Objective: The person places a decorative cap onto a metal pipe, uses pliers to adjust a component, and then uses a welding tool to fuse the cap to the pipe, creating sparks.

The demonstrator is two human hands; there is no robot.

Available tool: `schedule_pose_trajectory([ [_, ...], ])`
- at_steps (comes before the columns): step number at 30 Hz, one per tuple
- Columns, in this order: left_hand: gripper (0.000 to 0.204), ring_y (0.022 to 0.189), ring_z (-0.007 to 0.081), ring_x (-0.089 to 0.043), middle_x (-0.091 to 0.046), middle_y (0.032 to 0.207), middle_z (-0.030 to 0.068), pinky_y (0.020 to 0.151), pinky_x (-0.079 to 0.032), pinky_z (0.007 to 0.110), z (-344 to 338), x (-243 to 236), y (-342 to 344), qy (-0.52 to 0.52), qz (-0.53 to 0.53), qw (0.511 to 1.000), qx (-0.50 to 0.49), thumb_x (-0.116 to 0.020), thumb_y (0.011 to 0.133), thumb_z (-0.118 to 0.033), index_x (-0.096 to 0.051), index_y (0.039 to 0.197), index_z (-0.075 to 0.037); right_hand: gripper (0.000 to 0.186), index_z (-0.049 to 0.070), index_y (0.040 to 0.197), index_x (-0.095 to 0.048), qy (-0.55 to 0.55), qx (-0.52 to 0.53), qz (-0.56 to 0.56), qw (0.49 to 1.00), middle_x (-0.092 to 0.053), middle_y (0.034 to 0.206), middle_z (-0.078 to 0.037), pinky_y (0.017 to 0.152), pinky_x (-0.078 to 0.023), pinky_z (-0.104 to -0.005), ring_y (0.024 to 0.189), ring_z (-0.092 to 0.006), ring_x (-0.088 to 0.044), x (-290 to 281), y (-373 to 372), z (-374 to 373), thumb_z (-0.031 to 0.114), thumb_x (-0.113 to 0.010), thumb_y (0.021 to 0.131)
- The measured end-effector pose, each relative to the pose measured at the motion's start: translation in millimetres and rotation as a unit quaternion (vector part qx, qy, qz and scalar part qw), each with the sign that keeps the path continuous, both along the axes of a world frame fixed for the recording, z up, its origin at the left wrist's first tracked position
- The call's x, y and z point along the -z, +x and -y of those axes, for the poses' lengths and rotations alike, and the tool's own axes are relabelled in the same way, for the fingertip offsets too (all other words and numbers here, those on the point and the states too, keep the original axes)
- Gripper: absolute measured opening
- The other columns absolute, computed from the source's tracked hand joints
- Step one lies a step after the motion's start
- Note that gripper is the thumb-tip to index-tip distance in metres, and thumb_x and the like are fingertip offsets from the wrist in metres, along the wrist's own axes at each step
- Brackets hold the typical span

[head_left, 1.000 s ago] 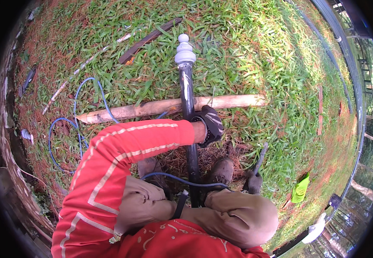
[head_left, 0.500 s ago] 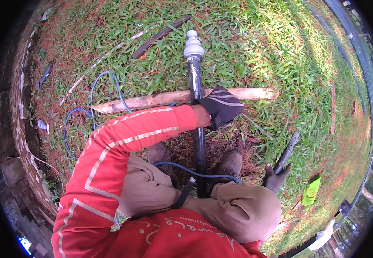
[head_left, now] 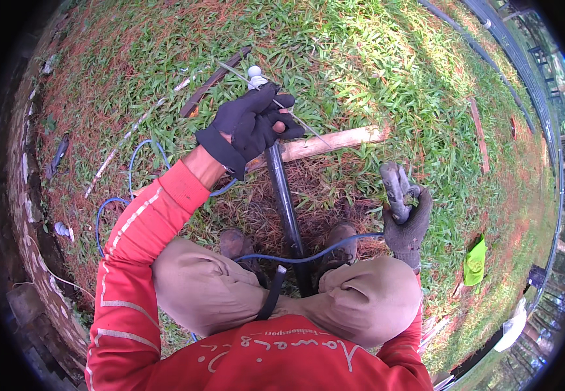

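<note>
My left hand [head_left: 251, 124], in a black glove, is raised over the upper part of a black metal post [head_left: 284, 195]. Its fingers pinch a thin grey welding rod [head_left: 312, 130] that slants across them. Part of the post's light grey knobbed finial [head_left: 254, 73] shows beyond the glove. On the right, my right hand [head_left: 408, 225], in a dark grey glove, is closed around a grey electrode holder [head_left: 394, 189], its head pointing away from me. A blue cable [head_left: 315, 259] crosses the post's near part toward that hand. The post lies between my boots, over a wooden pole [head_left: 347, 138].
A dark wooden strip [head_left: 214, 83] and a thin pale stick [head_left: 123, 148] lie on the grass beyond. Loops of blue cable [head_left: 130, 163] spread at the left, before a stone edge [head_left: 28, 176]. A bright green cloth [head_left: 475, 262] lies at the right.
My left hand has drawn back to the left and up off the post, the welding rod still in it. My right hand has risen with the electrode holder, which has turned. The view has shifted slightly.
</note>
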State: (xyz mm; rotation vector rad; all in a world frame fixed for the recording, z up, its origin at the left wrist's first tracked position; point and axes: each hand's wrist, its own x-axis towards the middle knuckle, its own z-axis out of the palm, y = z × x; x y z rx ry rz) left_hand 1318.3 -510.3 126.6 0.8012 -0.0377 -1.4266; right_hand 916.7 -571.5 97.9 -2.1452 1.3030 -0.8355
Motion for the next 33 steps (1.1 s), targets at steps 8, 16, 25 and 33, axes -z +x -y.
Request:
schedule_pose_trajectory([
  [8,0.019,0.077,0.0247,-0.069,-0.071,0.109,0.0110,0.094,-0.066,0.055,-6,-14,-19,-0.019,-0.022,0.999,0.044,-0.059,0.115,-0.023,-0.057,0.125,-0.006,0.058,0.001,0.128,-0.056,-0.008,-0.057,-0.067,0.996,-0.061,0.108,-0.015,0.074,-0.053,-0.0358,0.086,-0.0263,-0.063,-10,18,-1,0.004,-0.088,0.079],
  [16,0.024,0.079,0.0298,-0.072,-0.071,0.110,0.0151,0.079,-0.067,0.046,-3,-7,-32,-0.017,-0.020,0.999,0.035,-0.062,0.113,-0.021,-0.057,0.127,-0.002,0.057,0.002,0.127,-0.057,-0.049,-0.061,-0.065,0.995,-0.056,0.102,-0.015,0.071,-0.050,-0.0400,0.082,-0.0321,-0.058,-27,28,-4,0.006,-0.086,0.079],
  [25,0.026,0.093,0.0335,-0.078,-0.072,0.111,0.0181,0.074,-0.067,0.037,-7,3,-29,-0.017,-0.035,0.996,0.081,-0.061,0.114,-0.023,-0.060,0.124,0.001,0.060,0.003,0.131,-0.059,-0.061,-0.066,-0.049,0.995,-0.059,0.108,-0.016,0.073,-0.050,-0.0420,0.090,-0.0359,-0.060,-21,29,-3,0.003,-0.084,0.077],
  [33,0.048,0.096,0.0284,-0.074,-0.069,0.123,0.0191,0.073,-0.064,0.039,66,-9,-95,-0.103,-0.015,0.974,0.200,-0.062,0.113,-0.043,-0.054,0.143,-0.006,0.093,-0.003,0.158,-0.044,-0.025,0.058,-0.020,0.998,-0.060,0.144,-0.021,0.102,-0.054,-0.0394,0.124,-0.0311,-0.065,-46,-8,19,0.001,-0.087,0.076],
])
